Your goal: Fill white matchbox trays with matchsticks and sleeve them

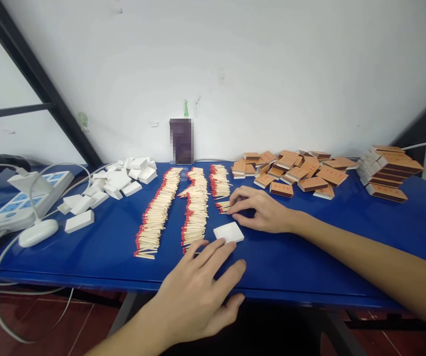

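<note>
My right hand (pixel 267 210) rests at the near end of the shortest row of matches. Its thumb and fingertips close on the stick ends of a small bunch of red-headed matches (pixel 222 206). My left hand (pixel 201 287) has its fingers spread and holds nothing. Its fingertips reach the near edge of a white matchbox tray (pixel 229 231), though contact is unclear. That tray lies flat between my hands. Two longer rows of matches, a middle one (pixel 195 212) and a left one (pixel 157 210), run away from me, heads to the left.
White inner trays (pixel 118 178) are heaped at the back left. Orange matchbox sleeves (pixel 296 168) pile at the back right, beside stacked matchboxes (pixel 393 173). A power strip (pixel 27 202) and cables occupy the left. A blurred dark object (pixel 182 141) stands against the wall.
</note>
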Motion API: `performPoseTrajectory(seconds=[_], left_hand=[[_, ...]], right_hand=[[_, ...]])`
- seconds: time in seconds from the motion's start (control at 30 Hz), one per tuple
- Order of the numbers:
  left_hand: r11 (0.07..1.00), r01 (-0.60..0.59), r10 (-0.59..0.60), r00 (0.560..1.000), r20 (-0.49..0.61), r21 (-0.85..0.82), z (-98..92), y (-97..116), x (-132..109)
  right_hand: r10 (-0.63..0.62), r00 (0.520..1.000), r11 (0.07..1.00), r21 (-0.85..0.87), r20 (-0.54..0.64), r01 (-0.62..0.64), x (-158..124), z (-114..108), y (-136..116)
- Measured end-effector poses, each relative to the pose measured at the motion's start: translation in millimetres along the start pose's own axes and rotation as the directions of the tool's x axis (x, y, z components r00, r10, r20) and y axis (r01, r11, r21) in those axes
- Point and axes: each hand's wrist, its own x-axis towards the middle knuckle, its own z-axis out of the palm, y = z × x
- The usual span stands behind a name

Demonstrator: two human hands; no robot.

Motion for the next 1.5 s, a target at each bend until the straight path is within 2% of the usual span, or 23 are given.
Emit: performPoseTrajectory(seconds=[0.3, 0.57, 1.0, 1.5], left_hand=[[1.000, 0.009, -0.009, 0.997, -0.076, -0.007, -0.1, 0.8, 0.9], [1.000, 0.013, -0.014, 0.998, -0.064, -0.003, 0.9, 0.5, 0.6], [0.999, -0.018, 0.015, 0.998, -0.067, -0.044, 0.7, 0.2, 1.1], [0.999, -0.010, 0.008, 0.998, -0.063, -0.034, 1.1, 0.8, 0.3]], right_hand=[[0.112, 0.990, 0.992, 0.073, -0.081, -0.106, 0.2, 6.1, 1.3], [0.148, 0.988, 0.988, 0.059, -0.047, -0.145, 0.9, 7.9, 3.1], [0.174, 0.984, 0.984, 0.030, -0.029, -0.174, 1.1, 7.6, 2.5], [0.126, 0.992, 0.989, 0.073, -0.009, -0.125, 1.3, 7.1, 1.7]])
